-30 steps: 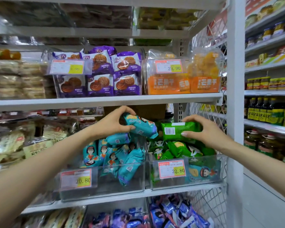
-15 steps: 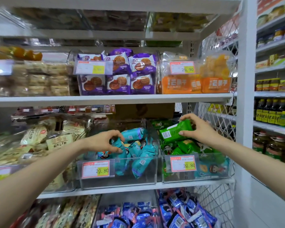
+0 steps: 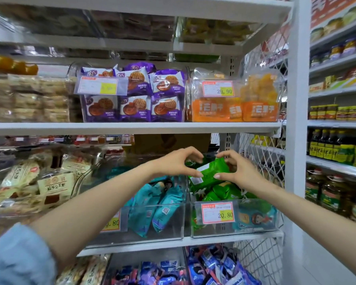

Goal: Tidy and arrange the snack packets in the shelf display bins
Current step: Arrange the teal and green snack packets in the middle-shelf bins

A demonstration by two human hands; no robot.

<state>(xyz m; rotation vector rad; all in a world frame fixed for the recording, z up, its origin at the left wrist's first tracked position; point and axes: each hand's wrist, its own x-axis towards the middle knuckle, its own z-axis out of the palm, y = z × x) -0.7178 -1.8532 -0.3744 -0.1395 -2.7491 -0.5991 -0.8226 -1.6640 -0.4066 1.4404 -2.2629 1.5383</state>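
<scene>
A green snack packet (image 3: 211, 169) is held between both hands above the right clear bin (image 3: 255, 227) on the middle shelf. My left hand (image 3: 178, 162) pinches its left end between thumb and fingers. My right hand (image 3: 237, 169) grips its right end. More green packets (image 3: 224, 191) lie heaped in that bin under the hands. Beside it, the left clear bin (image 3: 173, 227) holds teal snack packets (image 3: 158, 200), some standing, some tilted.
The upper shelf (image 3: 132, 127) carries purple biscuit packets (image 3: 135, 99) and orange bags (image 3: 234, 108). Blue packets (image 3: 203, 268) fill bins on the shelf below. A white upright post (image 3: 296, 140) and wire mesh (image 3: 261, 153) close the right side. Bottles stand on the neighbouring rack (image 3: 337, 147).
My left hand has left the teal packets and moved right onto the green packet's left end. My right hand keeps hold of the green packet, now tilted over the right bin.
</scene>
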